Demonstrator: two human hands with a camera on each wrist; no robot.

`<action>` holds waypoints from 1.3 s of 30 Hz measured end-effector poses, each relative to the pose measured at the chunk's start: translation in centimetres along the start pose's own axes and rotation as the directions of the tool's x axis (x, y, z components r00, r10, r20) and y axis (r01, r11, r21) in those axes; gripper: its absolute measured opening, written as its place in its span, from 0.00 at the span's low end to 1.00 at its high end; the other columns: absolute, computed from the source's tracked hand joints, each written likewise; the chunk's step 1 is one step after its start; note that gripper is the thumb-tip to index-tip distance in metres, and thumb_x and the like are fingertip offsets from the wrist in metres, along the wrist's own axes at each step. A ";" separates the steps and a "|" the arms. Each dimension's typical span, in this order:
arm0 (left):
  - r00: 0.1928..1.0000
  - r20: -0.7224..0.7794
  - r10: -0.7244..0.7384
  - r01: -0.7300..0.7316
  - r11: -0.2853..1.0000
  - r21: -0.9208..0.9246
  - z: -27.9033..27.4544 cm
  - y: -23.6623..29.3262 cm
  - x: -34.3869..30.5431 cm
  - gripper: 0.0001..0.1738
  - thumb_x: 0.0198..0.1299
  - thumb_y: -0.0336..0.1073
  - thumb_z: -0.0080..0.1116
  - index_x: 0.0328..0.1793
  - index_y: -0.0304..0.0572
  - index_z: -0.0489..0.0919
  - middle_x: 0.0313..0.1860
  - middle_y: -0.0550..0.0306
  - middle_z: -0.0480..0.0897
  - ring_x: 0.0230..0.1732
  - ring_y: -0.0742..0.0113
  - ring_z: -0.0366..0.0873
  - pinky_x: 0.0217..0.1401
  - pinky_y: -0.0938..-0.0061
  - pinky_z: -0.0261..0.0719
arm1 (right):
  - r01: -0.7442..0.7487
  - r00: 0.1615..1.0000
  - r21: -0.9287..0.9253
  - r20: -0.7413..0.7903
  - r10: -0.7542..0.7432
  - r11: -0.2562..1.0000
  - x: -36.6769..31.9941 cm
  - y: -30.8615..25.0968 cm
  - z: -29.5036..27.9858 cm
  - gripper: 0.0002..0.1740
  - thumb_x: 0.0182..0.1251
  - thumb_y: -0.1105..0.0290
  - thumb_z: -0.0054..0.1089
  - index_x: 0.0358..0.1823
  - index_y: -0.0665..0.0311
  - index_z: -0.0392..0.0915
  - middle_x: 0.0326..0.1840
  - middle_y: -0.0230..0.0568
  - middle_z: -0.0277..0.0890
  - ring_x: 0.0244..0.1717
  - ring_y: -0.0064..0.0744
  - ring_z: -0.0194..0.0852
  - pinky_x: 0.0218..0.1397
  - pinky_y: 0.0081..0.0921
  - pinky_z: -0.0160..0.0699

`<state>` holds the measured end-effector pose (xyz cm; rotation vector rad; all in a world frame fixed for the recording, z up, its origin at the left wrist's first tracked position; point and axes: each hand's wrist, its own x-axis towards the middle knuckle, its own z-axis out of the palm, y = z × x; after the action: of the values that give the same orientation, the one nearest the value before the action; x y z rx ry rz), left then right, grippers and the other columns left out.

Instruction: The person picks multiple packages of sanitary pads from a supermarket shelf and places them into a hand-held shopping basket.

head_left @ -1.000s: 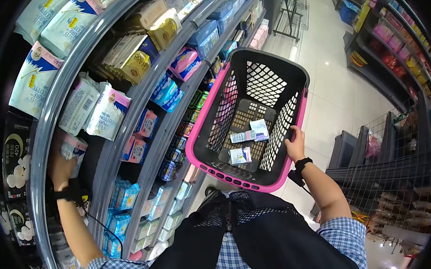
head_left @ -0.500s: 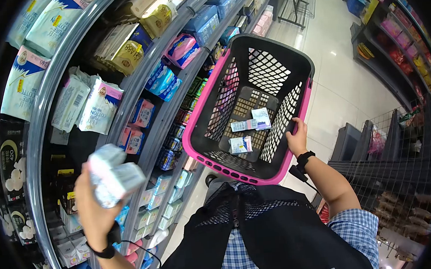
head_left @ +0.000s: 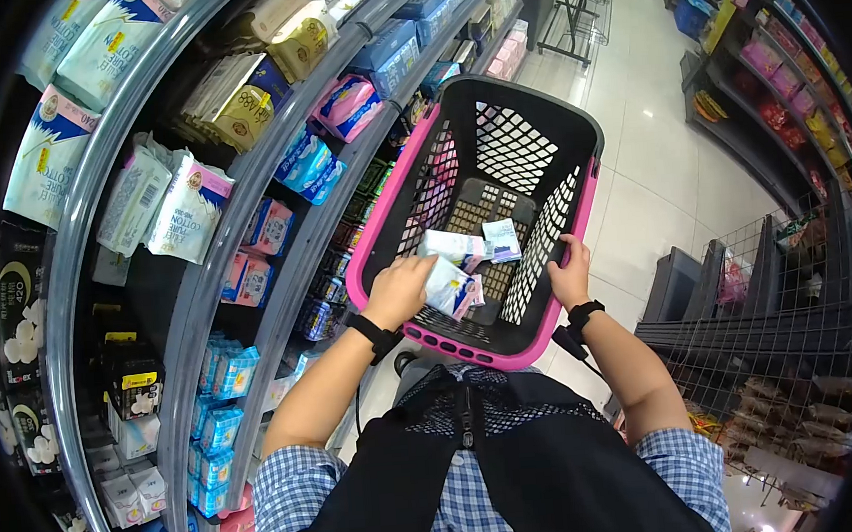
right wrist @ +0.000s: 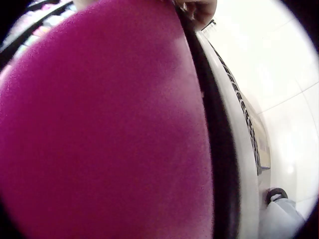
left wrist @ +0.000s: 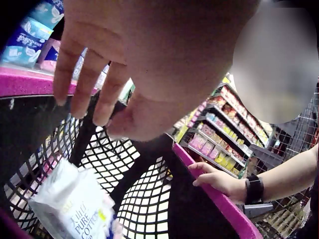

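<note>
My left hand (head_left: 398, 290) is over the near left part of a black shopping basket (head_left: 377, 242) with a pink rim. Its fingers are extended and loosely bent. Just below them, a white "Pure Cotton" sanitary pad pack (left wrist: 75, 209) shows apart from the fingers in the left wrist view. In the head view this pack (head_left: 444, 286) overlaps the fingertips, and another white pack (head_left: 456, 247) lies beyond it. A smaller pack (head_left: 501, 240) rests on the basket floor. My right hand (head_left: 572, 271) grips the basket's right rim, thumb inside; its curled fingers (right wrist: 202, 14) show at the right wrist view's top.
On the left stands a curved shelf (head_left: 174, 313) with sanitary pad packs (head_left: 192, 205) and blue packs (head_left: 222, 429). A tiled aisle floor (head_left: 651, 166) runs along the right, past a wire rack (head_left: 750, 382) and another stocked shelf (head_left: 779, 83).
My left hand took packs from the left shelf, carried them right and let go over the basket. More white packs are in the basket now. The right hand keeps its hold on the rim.
</note>
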<state>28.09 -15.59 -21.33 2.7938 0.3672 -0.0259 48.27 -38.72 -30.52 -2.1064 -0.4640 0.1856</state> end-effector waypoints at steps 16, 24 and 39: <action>0.931 -0.278 -0.237 0.237 0.971 -0.035 5.7 -1.2 -10.9 0.24 0.57 0.40 0.51 0.61 0.46 0.68 0.66 0.51 0.62 0.70 0.49 0.52 0.69 0.49 0.47 | 0.085 0.996 -0.031 -0.026 -0.086 0.996 0.3 1.1 0.6 0.28 0.42 0.77 0.56 0.51 0.62 0.67 0.49 0.52 0.63 0.53 0.50 0.60 0.60 0.36 0.59; 0.897 -0.381 -0.223 0.203 0.975 -0.094 7.0 -1.6 -11.1 0.23 0.53 0.40 0.52 0.57 0.48 0.71 0.63 0.52 0.65 0.68 0.51 0.54 0.68 0.48 0.46 | 0.093 0.995 -0.032 -0.025 -0.094 0.995 0.4 1.9 0.7 0.27 0.44 0.77 0.54 0.51 0.65 0.65 0.49 0.50 0.61 0.53 0.48 0.61 0.61 0.35 0.59; 0.946 -0.321 -0.040 0.055 0.998 0.036 3.6 -5.5 -4.2 0.15 0.49 0.48 0.55 0.23 0.46 0.79 0.22 0.59 0.76 0.34 0.59 0.74 0.66 0.49 0.50 | 0.033 0.999 -0.002 -0.012 -0.033 0.999 0.0 1.5 0.7 0.27 0.44 0.75 0.58 0.51 0.60 0.65 0.53 0.57 0.56 0.55 0.56 0.58 0.61 0.37 0.63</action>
<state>22.68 -12.77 -26.25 2.8320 0.5163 0.4189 48.38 -38.88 -32.14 -2.0993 -0.4923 0.1535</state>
